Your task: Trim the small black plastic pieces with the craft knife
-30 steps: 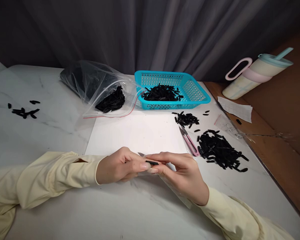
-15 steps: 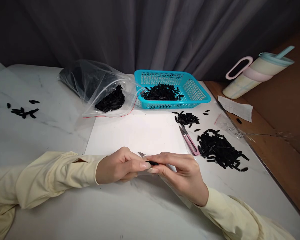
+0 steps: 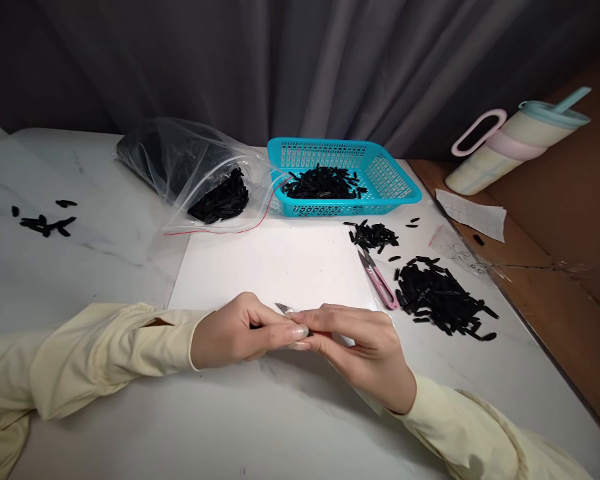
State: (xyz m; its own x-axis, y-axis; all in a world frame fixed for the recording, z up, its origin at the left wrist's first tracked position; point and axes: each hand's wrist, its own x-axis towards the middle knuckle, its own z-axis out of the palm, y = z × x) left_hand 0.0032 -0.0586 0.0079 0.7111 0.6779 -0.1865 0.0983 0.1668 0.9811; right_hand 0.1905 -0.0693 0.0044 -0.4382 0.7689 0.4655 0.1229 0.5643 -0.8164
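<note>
My left hand [image 3: 235,331] and my right hand [image 3: 365,350] meet fingertip to fingertip at the near edge of a white sheet [image 3: 273,267]. A small grey blade tip [image 3: 283,308] sticks up just above the fingers of my left hand, which is closed around its dark handle. The fingers of my right hand pinch a small black piece [image 3: 307,331], almost hidden between the fingertips. Clear plastic film lies under my right hand.
A turquoise basket [image 3: 395,181] holds black pieces. More lie in an open clear bag [image 3: 200,173], in a heap [image 3: 443,300] at the right, in a small pile [image 3: 375,237] and at the far left [image 3: 43,223]. Pink snips [image 3: 380,280] lie beside the sheet. A tumbler [image 3: 510,147] lies at the right.
The black piece has slid further in between my fingertips and now shows far less. Both hands stay in place.
</note>
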